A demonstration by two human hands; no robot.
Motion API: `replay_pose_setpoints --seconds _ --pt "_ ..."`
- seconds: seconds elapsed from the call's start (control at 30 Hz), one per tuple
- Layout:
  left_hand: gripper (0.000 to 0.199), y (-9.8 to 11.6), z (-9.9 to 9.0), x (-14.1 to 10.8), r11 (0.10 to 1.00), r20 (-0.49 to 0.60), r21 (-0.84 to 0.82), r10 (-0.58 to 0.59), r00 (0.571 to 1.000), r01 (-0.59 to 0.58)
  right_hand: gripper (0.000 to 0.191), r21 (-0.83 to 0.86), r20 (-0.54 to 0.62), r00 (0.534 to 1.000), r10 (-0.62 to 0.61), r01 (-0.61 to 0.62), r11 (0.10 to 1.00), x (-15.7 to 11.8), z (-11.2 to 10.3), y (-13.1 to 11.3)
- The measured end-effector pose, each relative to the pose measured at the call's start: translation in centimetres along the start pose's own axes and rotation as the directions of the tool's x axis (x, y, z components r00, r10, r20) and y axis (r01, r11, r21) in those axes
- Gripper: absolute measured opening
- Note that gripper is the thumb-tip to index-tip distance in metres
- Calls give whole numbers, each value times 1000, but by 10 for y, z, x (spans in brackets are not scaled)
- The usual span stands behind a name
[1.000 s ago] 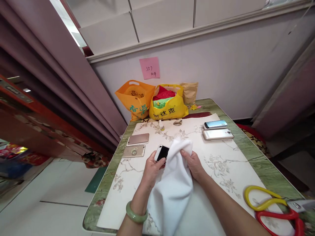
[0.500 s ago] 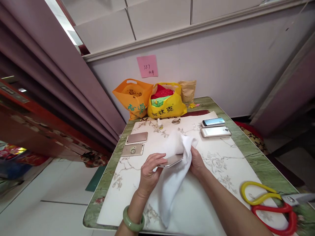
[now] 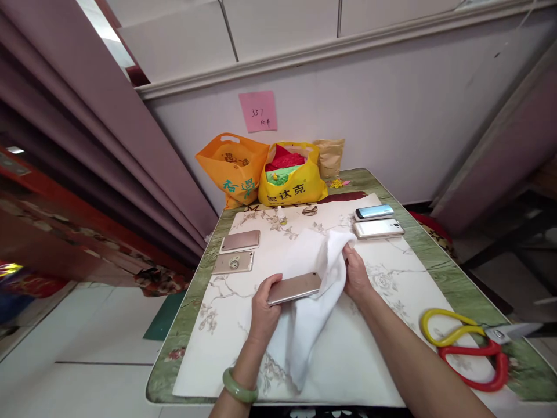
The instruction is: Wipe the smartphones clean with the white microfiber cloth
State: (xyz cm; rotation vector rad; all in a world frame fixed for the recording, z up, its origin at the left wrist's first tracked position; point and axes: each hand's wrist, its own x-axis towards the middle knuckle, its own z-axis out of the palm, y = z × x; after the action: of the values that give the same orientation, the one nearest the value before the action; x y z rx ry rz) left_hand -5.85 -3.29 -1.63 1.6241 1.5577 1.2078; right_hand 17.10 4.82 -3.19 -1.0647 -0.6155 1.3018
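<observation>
My left hand (image 3: 266, 307), below a green bangle at the wrist, grips the left end of a gold-pink smartphone (image 3: 293, 287), its back facing up. A white cloth (image 3: 333, 261) hangs from my right hand (image 3: 357, 271), which pinches it near its upper corner. The cloth's folds touch the phone's right end and drape down in front of it. To the left lie a rose-coloured phone (image 3: 241, 240) and a gold phone with a ring holder (image 3: 234, 263). At the right lie a blue-screened phone (image 3: 374, 212) and a white phone (image 3: 378, 229).
Scissors with yellow and red handles (image 3: 474, 342) lie at the table's right edge. Along the back stand an orange bag (image 3: 237, 168), a yellow bag (image 3: 293, 188) and a brown paper pouch (image 3: 329, 158). A small bottle (image 3: 281, 216) and a brown loop-shaped item (image 3: 310, 211) are in front of them.
The phone's back has turned up into fuller view, and my left fingers no longer lie across its top. My right hand has shifted slightly up and right with the cloth.
</observation>
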Motion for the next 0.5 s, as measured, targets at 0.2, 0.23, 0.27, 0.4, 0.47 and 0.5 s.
replay_pose_setpoints --seconds 0.2,0.23,0.27,0.4,0.47,0.5 --pt "49 -3 -1 4 986 80 95 126 989 -134 57 -562 -227 762 -606 406 721 -32 -14 -21" --pt "45 -3 -1 4 985 87 105 128 988 -137 53 -604 -176 748 -640 432 670 -42 -14 -24" --pt "43 -2 0 4 985 89 114 123 988 -133 47 -617 -123 752 -647 453 644 -53 -13 -27" --pt "59 1 1 2 991 81 114 59 995 -68 37 -539 -14 853 -522 434 722 -85 -7 -22" --pt "68 1 1 1 994 87 96 37 996 -46 44 -551 -12 895 -447 367 749 -88 -5 -14" --pt "71 0 1 0 995 89 92 34 995 -43 48 -588 -31 912 -410 315 745 -87 -5 -10"
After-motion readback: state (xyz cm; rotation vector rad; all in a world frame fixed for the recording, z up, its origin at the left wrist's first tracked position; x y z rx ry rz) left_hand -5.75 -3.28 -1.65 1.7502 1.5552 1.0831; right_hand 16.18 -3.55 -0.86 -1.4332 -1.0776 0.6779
